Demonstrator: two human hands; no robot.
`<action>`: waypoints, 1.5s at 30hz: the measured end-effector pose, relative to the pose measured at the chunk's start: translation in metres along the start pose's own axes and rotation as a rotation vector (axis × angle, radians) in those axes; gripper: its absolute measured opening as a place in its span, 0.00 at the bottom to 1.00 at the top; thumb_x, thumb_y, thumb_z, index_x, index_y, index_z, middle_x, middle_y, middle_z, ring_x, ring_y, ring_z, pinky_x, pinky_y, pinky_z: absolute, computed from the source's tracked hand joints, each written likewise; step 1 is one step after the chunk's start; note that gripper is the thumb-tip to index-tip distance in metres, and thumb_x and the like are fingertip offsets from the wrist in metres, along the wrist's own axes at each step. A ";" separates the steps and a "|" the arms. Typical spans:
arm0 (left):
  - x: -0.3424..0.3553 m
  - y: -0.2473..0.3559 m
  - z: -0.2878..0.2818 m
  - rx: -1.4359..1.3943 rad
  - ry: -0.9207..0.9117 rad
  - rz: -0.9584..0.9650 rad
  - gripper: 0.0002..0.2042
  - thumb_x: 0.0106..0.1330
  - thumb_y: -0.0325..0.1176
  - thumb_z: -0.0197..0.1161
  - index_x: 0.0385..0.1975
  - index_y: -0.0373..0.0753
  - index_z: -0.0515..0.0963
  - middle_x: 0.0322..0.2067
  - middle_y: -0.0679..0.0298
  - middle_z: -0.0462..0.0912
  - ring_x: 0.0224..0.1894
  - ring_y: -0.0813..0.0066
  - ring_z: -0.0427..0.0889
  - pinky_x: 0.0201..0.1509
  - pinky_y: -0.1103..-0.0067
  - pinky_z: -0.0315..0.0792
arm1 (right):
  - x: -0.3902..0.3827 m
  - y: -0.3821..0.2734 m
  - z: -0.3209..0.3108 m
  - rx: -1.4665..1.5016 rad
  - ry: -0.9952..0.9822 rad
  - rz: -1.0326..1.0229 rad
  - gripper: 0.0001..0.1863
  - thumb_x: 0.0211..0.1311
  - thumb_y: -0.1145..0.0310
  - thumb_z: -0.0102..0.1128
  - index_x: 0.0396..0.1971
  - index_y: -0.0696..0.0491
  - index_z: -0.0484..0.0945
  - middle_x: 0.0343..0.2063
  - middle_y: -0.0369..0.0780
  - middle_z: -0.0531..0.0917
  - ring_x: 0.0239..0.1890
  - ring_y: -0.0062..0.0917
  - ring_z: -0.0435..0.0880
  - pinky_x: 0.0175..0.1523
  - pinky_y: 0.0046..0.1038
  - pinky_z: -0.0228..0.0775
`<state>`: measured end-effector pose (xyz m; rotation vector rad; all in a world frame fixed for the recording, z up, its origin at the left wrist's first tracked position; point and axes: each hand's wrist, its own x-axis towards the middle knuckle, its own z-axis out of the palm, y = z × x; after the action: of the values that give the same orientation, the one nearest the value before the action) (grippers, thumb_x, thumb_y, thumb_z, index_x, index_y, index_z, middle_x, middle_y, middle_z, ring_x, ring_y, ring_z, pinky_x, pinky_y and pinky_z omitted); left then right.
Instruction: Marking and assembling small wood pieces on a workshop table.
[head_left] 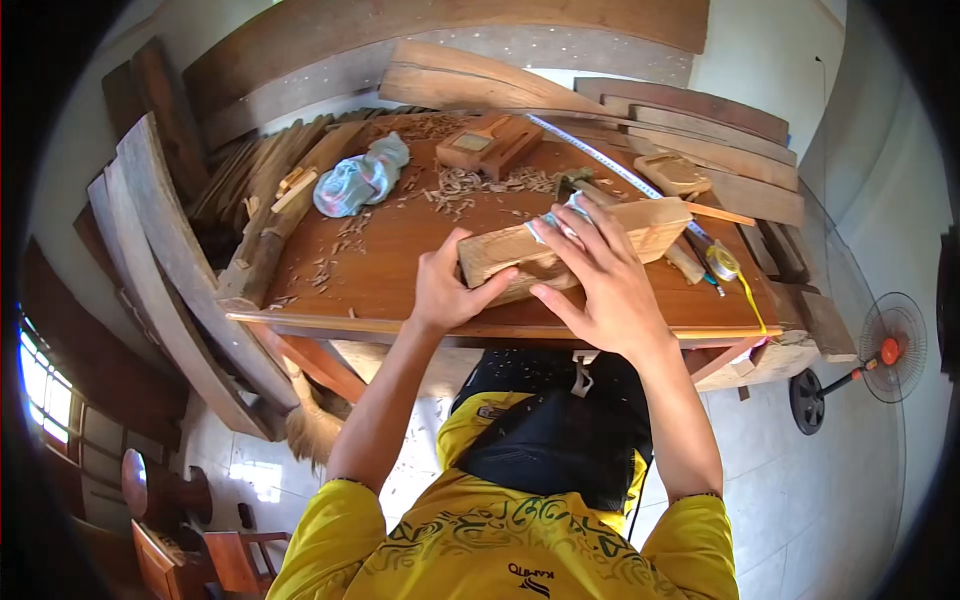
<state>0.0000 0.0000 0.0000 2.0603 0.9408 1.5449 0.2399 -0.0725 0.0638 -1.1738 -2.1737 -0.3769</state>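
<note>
My left hand (448, 278) grips the left end of a pale wooden block (655, 228), raised at a slant over the table's front part. My right hand (600, 275) rests over the block, fingers curved on a small white patterned cloth (550, 226) against its top, thumb stretched down toward the near face. Part of the cloth is hidden under the fingers. Behind the block lie a wooden-handled tool (682, 262) and a tape measure (722, 262), its blade running diagonally toward the back.
The wooden table (330, 250) holds wood shavings (455, 185), a crumpled pale-blue cloth (360, 175), a wooden plane-like piece (485, 145) and a carved piece (670, 175). Boards (170, 250) lean around the left and back. A fan (888, 350) stands right; a broom (310, 430) is below left.
</note>
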 end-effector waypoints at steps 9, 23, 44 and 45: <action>0.004 -0.006 0.003 -0.042 0.045 0.109 0.23 0.57 0.45 0.84 0.40 0.37 0.80 0.31 0.54 0.91 0.33 0.59 0.93 0.38 0.71 0.84 | -0.014 0.073 -0.033 -0.241 0.021 0.204 0.29 0.74 0.53 0.62 0.66 0.58 0.79 0.71 0.45 0.77 0.78 0.43 0.67 0.82 0.51 0.52; 0.003 -0.004 0.001 0.006 0.028 0.112 0.23 0.56 0.44 0.85 0.40 0.37 0.80 0.32 0.53 0.91 0.36 0.59 0.94 0.40 0.71 0.84 | -0.012 0.028 -0.015 0.049 0.012 -0.024 0.31 0.64 0.56 0.75 0.62 0.58 0.81 0.69 0.46 0.79 0.77 0.43 0.70 0.82 0.52 0.52; 0.002 0.002 0.000 -0.041 0.005 0.035 0.18 0.58 0.34 0.83 0.41 0.34 0.81 0.33 0.61 0.91 0.37 0.82 0.87 0.43 0.78 0.81 | -0.011 0.051 -0.020 0.089 0.089 0.051 0.32 0.61 0.55 0.78 0.61 0.55 0.83 0.67 0.47 0.81 0.73 0.40 0.76 0.82 0.54 0.53; 0.002 0.002 0.000 -0.041 0.007 0.041 0.18 0.58 0.34 0.83 0.41 0.34 0.81 0.33 0.61 0.91 0.37 0.82 0.87 0.43 0.78 0.81 | -0.011 0.063 -0.027 0.044 0.120 0.097 0.32 0.61 0.55 0.78 0.61 0.56 0.84 0.66 0.47 0.82 0.72 0.40 0.77 0.82 0.54 0.53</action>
<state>0.0010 0.0002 0.0029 2.0593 0.8672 1.5806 0.3069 -0.0578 0.0741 -1.1969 -2.0044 -0.3470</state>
